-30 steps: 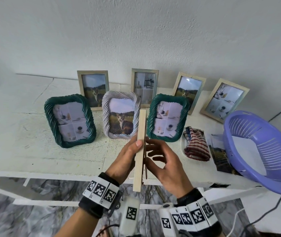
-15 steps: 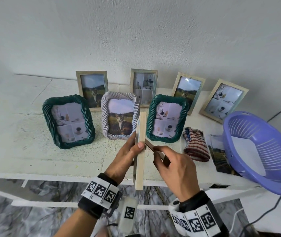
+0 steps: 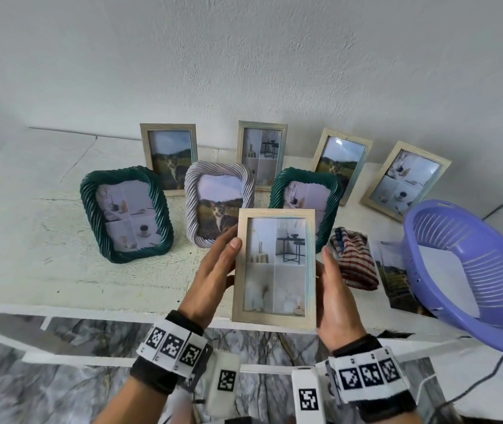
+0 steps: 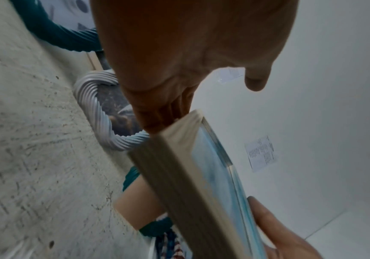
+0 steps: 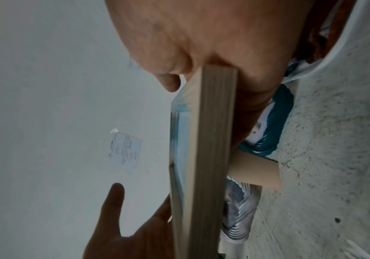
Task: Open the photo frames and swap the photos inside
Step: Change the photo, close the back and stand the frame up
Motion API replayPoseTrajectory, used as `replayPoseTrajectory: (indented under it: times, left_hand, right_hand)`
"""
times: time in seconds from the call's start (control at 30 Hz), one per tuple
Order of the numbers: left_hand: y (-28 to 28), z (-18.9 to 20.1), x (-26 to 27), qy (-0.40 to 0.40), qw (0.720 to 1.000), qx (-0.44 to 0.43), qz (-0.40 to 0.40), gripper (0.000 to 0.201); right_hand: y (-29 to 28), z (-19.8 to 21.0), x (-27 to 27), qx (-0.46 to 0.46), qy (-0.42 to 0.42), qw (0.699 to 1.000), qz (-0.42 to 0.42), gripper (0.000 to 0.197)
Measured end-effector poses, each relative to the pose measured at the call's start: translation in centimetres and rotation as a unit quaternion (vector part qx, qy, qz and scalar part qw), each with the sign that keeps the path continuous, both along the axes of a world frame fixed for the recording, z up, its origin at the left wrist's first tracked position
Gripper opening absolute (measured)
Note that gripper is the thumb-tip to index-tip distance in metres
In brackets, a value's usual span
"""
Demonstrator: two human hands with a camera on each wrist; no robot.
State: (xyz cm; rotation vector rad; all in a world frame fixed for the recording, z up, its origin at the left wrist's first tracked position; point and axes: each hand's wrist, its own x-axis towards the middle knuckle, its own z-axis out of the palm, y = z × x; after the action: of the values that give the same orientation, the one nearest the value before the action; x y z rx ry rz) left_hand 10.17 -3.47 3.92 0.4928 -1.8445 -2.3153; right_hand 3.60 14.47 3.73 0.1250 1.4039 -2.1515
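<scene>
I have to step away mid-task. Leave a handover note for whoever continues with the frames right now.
Left hand and right hand grip the sides of the held wooden frame, front toward you, interior collage photo inside, back stand folded out. Seven other frames stand on the table. A loose landscape photo lies beside the purple basket. Which swaps are done cannot be told.

Held frame (image 3: 275,266) before 3 frames; cloth (image 3: 354,261) right.

The person is wearing black wristbands (image 3: 155,374) wrapped in white bands (image 3: 173,345) that are showing square black-and-white markers.
</scene>
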Motion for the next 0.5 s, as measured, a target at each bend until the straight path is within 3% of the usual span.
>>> replayPoseTrajectory:
  times: [0.07,0.27,0.33,0.5]
  left_hand:
    - [0.3,0.4,-0.1,0.000,0.999,0.048,-0.008,0.046]
    - [0.4,0.0,-0.5,-0.049,0.989,0.128,-0.055,0.066]
    - [0.7,-0.1,-0.7,-0.054,0.992,0.112,-0.038,0.065]
    - [1.4,0.0,-0.5,-0.088,0.995,0.007,0.046,0.084]
  right_hand:
    - [-0.1,-0.2,0.0,-0.013,-0.018,1.000,-0.003,0.045]
    - [-0.4,-0.4,0.0,-0.008,-0.020,1.000,0.011,0.041]
    - [-0.4,-0.9,-0.1,0.014,-0.019,1.000,0.010,0.041]
    - [-0.9,-1.1,0.1,0.058,0.001,0.998,0.010,0.042]
